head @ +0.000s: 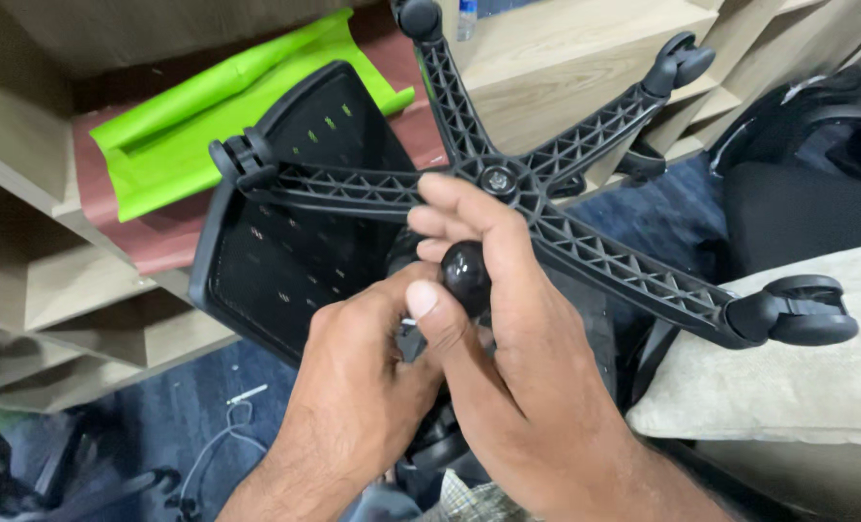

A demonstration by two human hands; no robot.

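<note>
An upturned black five-armed chair base (pixel 585 246) fills the middle of the head view, ribbed arms spreading from a hub with a bolt (pixel 498 180). Castor wheels sit on its arm ends, one at the right (pixel 805 311), one top right (pixel 680 60), one at the left (pixel 242 159). My right hand (pixel 508 358) grips a black castor wheel (pixel 465 275) between thumb and fingers, just below the hub. My left hand (pixel 363 372) is curled beside it, fingers closed on a small part at the near arm's end that I cannot make out.
A black mesh chair back (pixel 276 261) lies behind the base. A bright green sheet (pixel 208 116) rests on a brown board. Wooden shelving (pixel 53 290) stands left and at the back. A beige cushion (pixel 798 377) lies right, a black chair seat (pixel 807 208) beyond. White cable (pixel 227 435) on blue carpet.
</note>
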